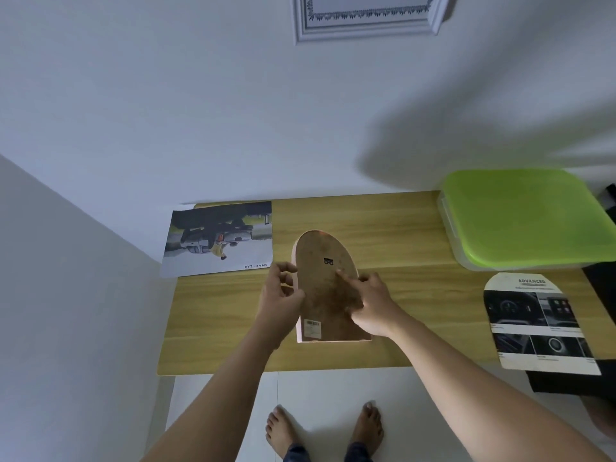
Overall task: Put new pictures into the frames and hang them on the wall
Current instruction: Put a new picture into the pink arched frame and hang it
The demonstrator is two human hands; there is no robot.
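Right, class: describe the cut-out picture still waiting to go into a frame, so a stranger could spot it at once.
Start at the wooden table; below its green-lidded box lies the arch-shaped printed sheet. Its rounded top and car-interior photos set it apart from the rectangular car picture.

**Setting: room in a home, probably**

Plain white walls (200, 111) meet in a corner beside a small wood-grain table (400, 228) pushed against them. A white ornate frame (363, 28) hangs on the wall above the table. The person stands barefoot (280, 431) on a pale tiled floor (326, 388), which suits a dwelling rather than a workplace. A lidded plastic storage box with a green lid (526, 218) sits on the table. Lighting is dim, so finer details are unclear.
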